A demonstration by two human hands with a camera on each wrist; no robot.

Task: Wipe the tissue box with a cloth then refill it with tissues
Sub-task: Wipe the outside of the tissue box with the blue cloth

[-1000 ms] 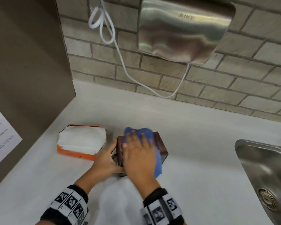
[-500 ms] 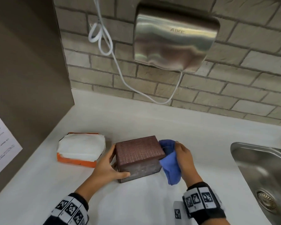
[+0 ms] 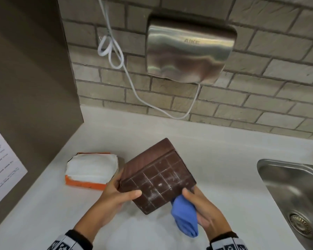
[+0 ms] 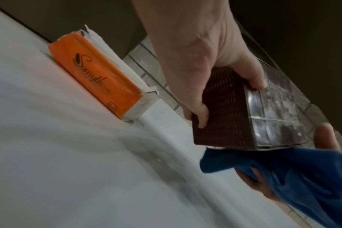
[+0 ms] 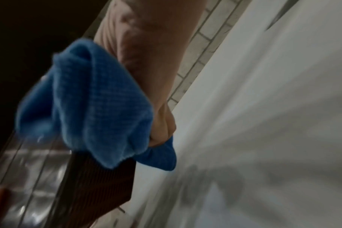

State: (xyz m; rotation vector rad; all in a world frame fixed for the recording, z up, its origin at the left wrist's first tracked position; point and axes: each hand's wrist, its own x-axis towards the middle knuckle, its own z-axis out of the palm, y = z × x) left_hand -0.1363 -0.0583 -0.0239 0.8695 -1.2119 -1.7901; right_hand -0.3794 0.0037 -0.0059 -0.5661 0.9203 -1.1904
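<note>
Brown and woven on its sides, the tissue box [image 3: 156, 175] is held tilted above the white counter [image 3: 224, 159], its gridded, smudged face turned up toward the head camera. The left hand [image 3: 114, 197] grips its near-left corner, thumb across the gridded face and fingers curled round the woven side. The right hand [image 3: 208, 212] holds a blue cloth [image 3: 185, 217] bunched in its curled fingers, pressed against the box's lower right edge, with a fold hanging below the hand. Just left of the box, an orange pack of white tissues [image 3: 91, 170] lies flat on the counter. A steel sink [image 3: 293, 192] sits at the right, and a metal hand dryer [image 3: 188, 53] hangs on the brick wall [image 3: 260, 87] behind.
</note>
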